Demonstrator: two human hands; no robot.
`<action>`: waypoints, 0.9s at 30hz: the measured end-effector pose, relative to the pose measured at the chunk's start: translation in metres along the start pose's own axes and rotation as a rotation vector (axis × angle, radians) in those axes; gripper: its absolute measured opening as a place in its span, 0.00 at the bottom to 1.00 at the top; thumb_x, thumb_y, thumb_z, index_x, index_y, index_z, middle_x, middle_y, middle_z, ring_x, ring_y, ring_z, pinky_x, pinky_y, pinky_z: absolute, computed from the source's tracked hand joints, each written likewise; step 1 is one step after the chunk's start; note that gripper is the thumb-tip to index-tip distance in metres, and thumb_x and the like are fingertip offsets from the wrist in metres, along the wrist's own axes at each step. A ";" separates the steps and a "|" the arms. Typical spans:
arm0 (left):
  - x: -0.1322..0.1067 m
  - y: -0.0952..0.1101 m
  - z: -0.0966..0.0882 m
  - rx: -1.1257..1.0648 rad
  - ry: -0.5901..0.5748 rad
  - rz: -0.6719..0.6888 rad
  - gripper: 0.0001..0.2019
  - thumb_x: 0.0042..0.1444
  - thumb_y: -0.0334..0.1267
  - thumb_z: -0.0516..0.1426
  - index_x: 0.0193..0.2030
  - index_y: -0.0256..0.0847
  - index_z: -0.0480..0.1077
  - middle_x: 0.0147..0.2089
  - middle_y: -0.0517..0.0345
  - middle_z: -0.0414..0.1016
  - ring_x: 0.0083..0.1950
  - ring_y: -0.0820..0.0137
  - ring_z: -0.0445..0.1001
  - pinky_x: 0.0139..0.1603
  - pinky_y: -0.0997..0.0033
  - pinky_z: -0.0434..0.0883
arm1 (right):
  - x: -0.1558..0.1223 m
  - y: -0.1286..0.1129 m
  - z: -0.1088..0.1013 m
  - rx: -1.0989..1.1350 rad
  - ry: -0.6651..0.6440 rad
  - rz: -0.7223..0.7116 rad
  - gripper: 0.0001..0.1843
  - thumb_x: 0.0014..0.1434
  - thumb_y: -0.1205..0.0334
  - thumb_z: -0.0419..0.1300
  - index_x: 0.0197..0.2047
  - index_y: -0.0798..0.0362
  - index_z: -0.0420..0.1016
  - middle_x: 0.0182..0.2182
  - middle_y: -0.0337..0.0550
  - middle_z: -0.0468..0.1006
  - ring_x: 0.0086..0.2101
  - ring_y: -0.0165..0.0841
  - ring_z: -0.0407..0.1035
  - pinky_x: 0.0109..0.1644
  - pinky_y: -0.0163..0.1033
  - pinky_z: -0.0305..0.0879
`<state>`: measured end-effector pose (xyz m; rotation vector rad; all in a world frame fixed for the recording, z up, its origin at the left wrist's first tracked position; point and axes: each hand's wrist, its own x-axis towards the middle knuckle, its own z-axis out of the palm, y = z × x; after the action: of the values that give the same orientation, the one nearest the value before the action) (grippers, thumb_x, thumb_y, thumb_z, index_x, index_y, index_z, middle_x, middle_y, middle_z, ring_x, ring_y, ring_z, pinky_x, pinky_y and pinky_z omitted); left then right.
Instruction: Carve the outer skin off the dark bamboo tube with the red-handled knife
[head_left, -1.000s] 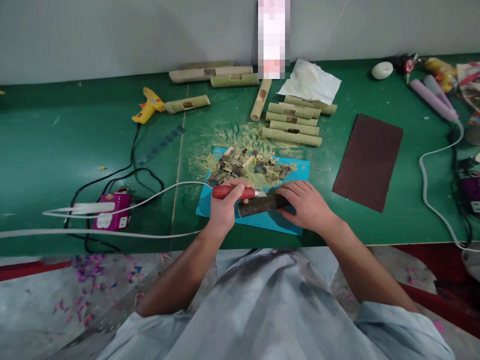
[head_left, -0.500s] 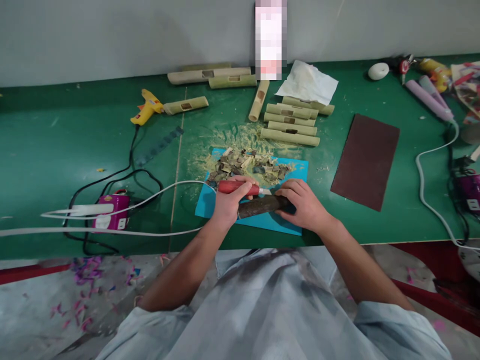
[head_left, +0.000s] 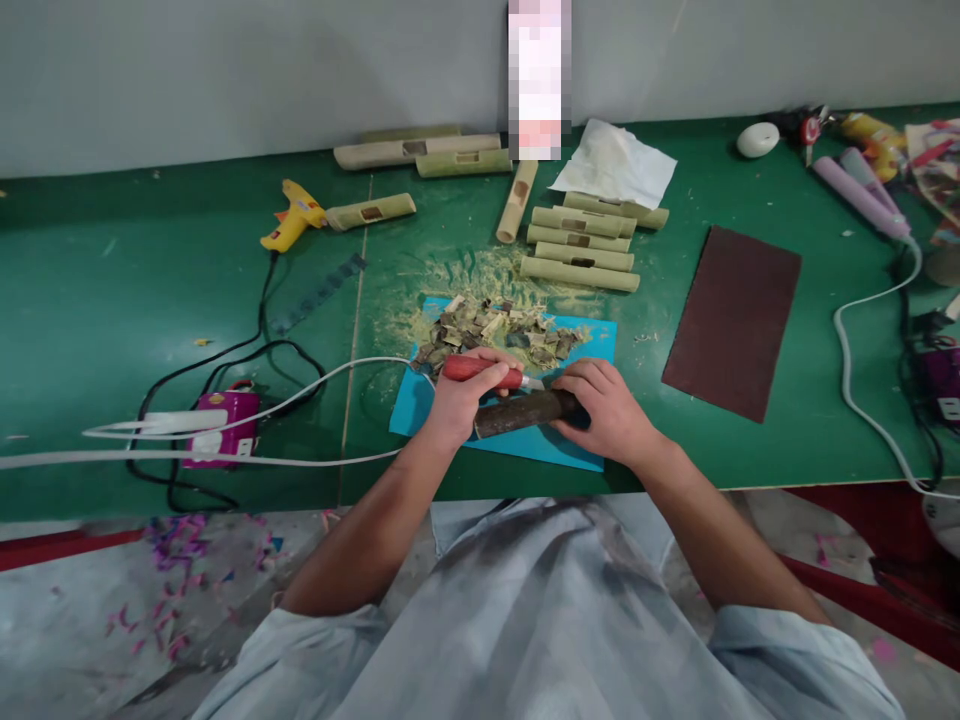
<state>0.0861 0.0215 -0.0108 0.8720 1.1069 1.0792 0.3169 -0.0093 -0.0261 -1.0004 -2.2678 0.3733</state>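
In my left hand [head_left: 461,400] is a red-handled carving knife [head_left: 484,372], gripped with its short metal blade [head_left: 533,383] pointing right, along the upper side of a dark bamboo tube [head_left: 517,412]. My right hand [head_left: 604,410] wraps the tube's right end, its fingers near the blade tip. The tube lies slightly tilted over a blue sheet [head_left: 574,450]. Its left end sits beside my left wrist. Where the blade meets the tube is partly hidden by my right fingers. Just beyond my hands are dark and pale bamboo chips [head_left: 480,325].
Several notched bamboo tubes [head_left: 581,272] lie behind the chips, near white paper [head_left: 619,170]. A yellow glue gun [head_left: 292,215], purple power strip [head_left: 225,430] and white cable [head_left: 330,462] are left. A dark brown sheet [head_left: 733,325] and lilac hair-straightener-like tool [head_left: 862,197] are right.
The carving knife and my left hand have shifted slightly to the right, bringing the blade closer to my right fingers. My right hand and the bamboo tube stay nearly still.
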 end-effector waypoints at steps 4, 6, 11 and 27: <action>0.000 0.001 0.000 0.000 -0.017 0.002 0.11 0.46 0.43 0.70 0.30 0.38 0.79 0.35 0.55 0.82 0.27 0.73 0.74 0.29 0.72 0.71 | -0.001 -0.001 0.000 -0.034 0.003 -0.005 0.19 0.64 0.58 0.66 0.56 0.54 0.69 0.48 0.56 0.78 0.50 0.49 0.71 0.56 0.58 0.73; 0.000 0.001 -0.001 0.000 -0.023 0.008 0.10 0.46 0.43 0.70 0.30 0.38 0.80 0.35 0.55 0.83 0.27 0.74 0.73 0.30 0.72 0.71 | -0.001 -0.001 0.000 -0.036 0.003 -0.006 0.19 0.64 0.58 0.66 0.56 0.53 0.70 0.47 0.55 0.78 0.50 0.49 0.71 0.55 0.58 0.73; 0.000 0.002 0.000 0.003 -0.031 0.015 0.11 0.45 0.43 0.70 0.30 0.38 0.80 0.36 0.55 0.83 0.26 0.74 0.72 0.30 0.71 0.71 | 0.000 -0.001 0.000 -0.033 0.000 -0.011 0.18 0.64 0.58 0.65 0.55 0.53 0.69 0.47 0.55 0.78 0.49 0.48 0.72 0.54 0.57 0.74; 0.000 -0.001 -0.003 0.056 -0.112 0.038 0.12 0.50 0.46 0.70 0.31 0.39 0.79 0.37 0.53 0.84 0.27 0.73 0.73 0.31 0.70 0.71 | -0.006 0.002 0.003 0.037 -0.018 0.020 0.19 0.65 0.57 0.65 0.57 0.49 0.71 0.48 0.52 0.80 0.51 0.48 0.73 0.56 0.60 0.71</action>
<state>0.0834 0.0215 -0.0121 0.9902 1.0348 1.0218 0.3191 -0.0119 -0.0324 -1.0060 -2.2598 0.4322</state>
